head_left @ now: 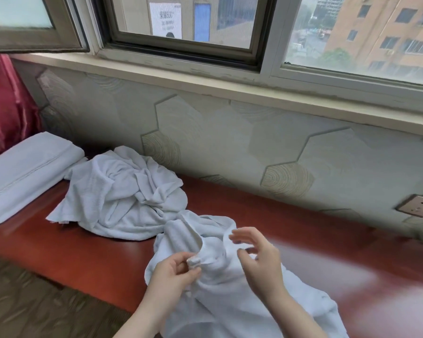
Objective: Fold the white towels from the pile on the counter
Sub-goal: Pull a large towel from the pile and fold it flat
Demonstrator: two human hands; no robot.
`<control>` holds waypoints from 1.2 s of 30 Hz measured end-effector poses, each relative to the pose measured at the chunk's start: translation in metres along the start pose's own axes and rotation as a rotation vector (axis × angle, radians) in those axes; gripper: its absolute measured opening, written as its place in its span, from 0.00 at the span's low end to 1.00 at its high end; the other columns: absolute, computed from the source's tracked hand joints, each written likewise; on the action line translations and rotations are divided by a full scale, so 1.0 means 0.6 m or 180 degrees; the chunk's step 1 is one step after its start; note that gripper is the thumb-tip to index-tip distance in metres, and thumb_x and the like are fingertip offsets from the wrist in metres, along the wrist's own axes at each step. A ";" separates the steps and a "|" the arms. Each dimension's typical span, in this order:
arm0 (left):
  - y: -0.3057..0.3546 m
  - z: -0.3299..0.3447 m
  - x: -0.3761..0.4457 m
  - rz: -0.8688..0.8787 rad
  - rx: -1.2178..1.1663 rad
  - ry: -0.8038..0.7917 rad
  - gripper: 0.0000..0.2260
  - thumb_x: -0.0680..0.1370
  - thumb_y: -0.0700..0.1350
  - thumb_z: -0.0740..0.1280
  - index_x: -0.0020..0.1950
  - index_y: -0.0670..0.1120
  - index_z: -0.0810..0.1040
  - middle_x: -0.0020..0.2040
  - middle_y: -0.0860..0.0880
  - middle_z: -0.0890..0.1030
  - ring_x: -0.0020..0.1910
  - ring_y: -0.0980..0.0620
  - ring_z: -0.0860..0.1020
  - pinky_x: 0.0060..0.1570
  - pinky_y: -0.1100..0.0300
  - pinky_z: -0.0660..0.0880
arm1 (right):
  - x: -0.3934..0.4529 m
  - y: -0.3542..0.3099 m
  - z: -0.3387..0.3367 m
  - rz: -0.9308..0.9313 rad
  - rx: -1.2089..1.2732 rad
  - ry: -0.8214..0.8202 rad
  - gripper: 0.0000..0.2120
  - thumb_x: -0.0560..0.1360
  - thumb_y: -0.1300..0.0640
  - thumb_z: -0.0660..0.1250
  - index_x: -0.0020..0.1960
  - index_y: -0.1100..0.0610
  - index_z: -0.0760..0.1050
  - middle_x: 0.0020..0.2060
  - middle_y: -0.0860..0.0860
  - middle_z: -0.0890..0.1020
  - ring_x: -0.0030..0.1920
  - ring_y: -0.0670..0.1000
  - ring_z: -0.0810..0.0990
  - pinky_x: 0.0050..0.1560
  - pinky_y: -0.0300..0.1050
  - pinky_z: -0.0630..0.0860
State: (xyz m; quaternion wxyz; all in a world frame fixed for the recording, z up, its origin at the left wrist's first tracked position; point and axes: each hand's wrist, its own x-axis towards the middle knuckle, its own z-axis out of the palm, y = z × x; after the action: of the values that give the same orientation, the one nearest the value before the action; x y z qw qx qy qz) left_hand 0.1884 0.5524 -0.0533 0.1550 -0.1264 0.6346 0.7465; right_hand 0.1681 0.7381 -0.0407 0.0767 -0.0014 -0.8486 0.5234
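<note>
Pinched between thumb and fingers of my left hand (175, 269) is a bunched corner of the towel (230, 296), which lies crumpled at the near edge of the red counter (303, 240). My right hand (257, 254) hovers just over it, fingers spread and holding nothing, probably hunting the next corner. Behind sits the unfolded pile (125, 191), with a folded towel (27, 172) to its left.
</note>
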 end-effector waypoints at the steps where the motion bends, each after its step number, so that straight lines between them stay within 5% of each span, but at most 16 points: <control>1: 0.000 -0.011 0.001 -0.0101 0.0284 -0.0157 0.13 0.66 0.34 0.74 0.50 0.38 0.81 0.41 0.43 0.85 0.41 0.50 0.80 0.39 0.63 0.75 | 0.021 0.004 -0.005 -0.0018 -0.0296 -0.0232 0.22 0.70 0.71 0.61 0.50 0.45 0.78 0.46 0.35 0.82 0.52 0.38 0.79 0.51 0.30 0.70; 4: 0.007 -0.032 -0.003 -0.0370 0.0737 -0.0390 0.13 0.64 0.36 0.73 0.47 0.36 0.81 0.37 0.45 0.83 0.36 0.55 0.79 0.37 0.66 0.74 | 0.075 0.026 0.007 -0.0191 -0.1223 -0.1673 0.18 0.80 0.62 0.54 0.59 0.44 0.76 0.48 0.35 0.79 0.54 0.35 0.73 0.63 0.23 0.53; 7: 0.023 -0.042 -0.014 -0.0492 0.0907 -0.0442 0.11 0.63 0.37 0.73 0.45 0.38 0.81 0.37 0.45 0.82 0.37 0.53 0.77 0.37 0.62 0.74 | 0.117 0.057 0.017 -0.1106 -0.2780 -0.2333 0.15 0.82 0.53 0.48 0.54 0.48 0.75 0.41 0.47 0.79 0.50 0.51 0.73 0.62 0.42 0.59; 10: 0.037 -0.062 -0.026 -0.0596 0.0999 -0.0623 0.08 0.67 0.32 0.72 0.45 0.37 0.80 0.38 0.43 0.82 0.36 0.53 0.78 0.36 0.62 0.75 | 0.146 0.067 0.003 -0.1133 -0.3825 -0.2302 0.11 0.79 0.50 0.52 0.49 0.47 0.74 0.47 0.47 0.79 0.48 0.52 0.67 0.47 0.47 0.56; 13: 0.041 -0.077 -0.036 -0.0649 0.1039 -0.0678 0.07 0.69 0.29 0.71 0.44 0.38 0.81 0.36 0.44 0.81 0.33 0.53 0.78 0.34 0.64 0.73 | 0.166 0.074 -0.004 -0.0380 -0.3886 -0.1966 0.11 0.73 0.52 0.59 0.55 0.46 0.73 0.54 0.47 0.79 0.56 0.52 0.71 0.46 0.46 0.58; 21: 0.040 -0.060 -0.037 -0.0918 0.1137 -0.0865 0.07 0.65 0.32 0.73 0.41 0.41 0.81 0.37 0.42 0.82 0.35 0.52 0.79 0.37 0.61 0.74 | 0.195 0.078 -0.003 -0.0226 -0.3970 -0.1874 0.11 0.73 0.59 0.64 0.55 0.52 0.74 0.48 0.50 0.77 0.57 0.54 0.78 0.43 0.43 0.66; 26: 0.047 -0.053 -0.036 -0.0896 0.1026 -0.0825 0.08 0.65 0.32 0.73 0.40 0.42 0.82 0.36 0.44 0.81 0.34 0.53 0.78 0.35 0.62 0.74 | 0.201 0.093 0.028 -0.1856 -0.4189 -0.2549 0.13 0.74 0.61 0.62 0.54 0.49 0.79 0.50 0.50 0.79 0.57 0.53 0.70 0.50 0.45 0.58; 31: 0.043 -0.053 -0.041 -0.0838 0.0953 -0.0649 0.08 0.66 0.32 0.72 0.40 0.42 0.83 0.37 0.42 0.81 0.34 0.51 0.78 0.36 0.60 0.75 | 0.216 0.132 0.023 -0.0686 -0.4830 -0.2211 0.19 0.74 0.46 0.60 0.63 0.50 0.74 0.59 0.48 0.76 0.61 0.52 0.67 0.57 0.46 0.61; 36: 0.033 -0.048 -0.039 -0.0772 0.0955 -0.0443 0.07 0.69 0.29 0.71 0.43 0.39 0.82 0.38 0.42 0.82 0.35 0.52 0.80 0.37 0.61 0.76 | 0.243 0.131 0.017 -0.0038 -0.4229 -0.1508 0.37 0.75 0.50 0.62 0.76 0.62 0.48 0.69 0.55 0.66 0.65 0.54 0.68 0.58 0.45 0.67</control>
State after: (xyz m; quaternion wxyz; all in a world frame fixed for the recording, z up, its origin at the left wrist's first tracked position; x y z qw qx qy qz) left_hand 0.2021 0.5196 -0.0309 0.3043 -0.1256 0.7066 0.6264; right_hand 0.0168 0.7765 -0.0964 -0.1244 0.0708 -0.9824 -0.1197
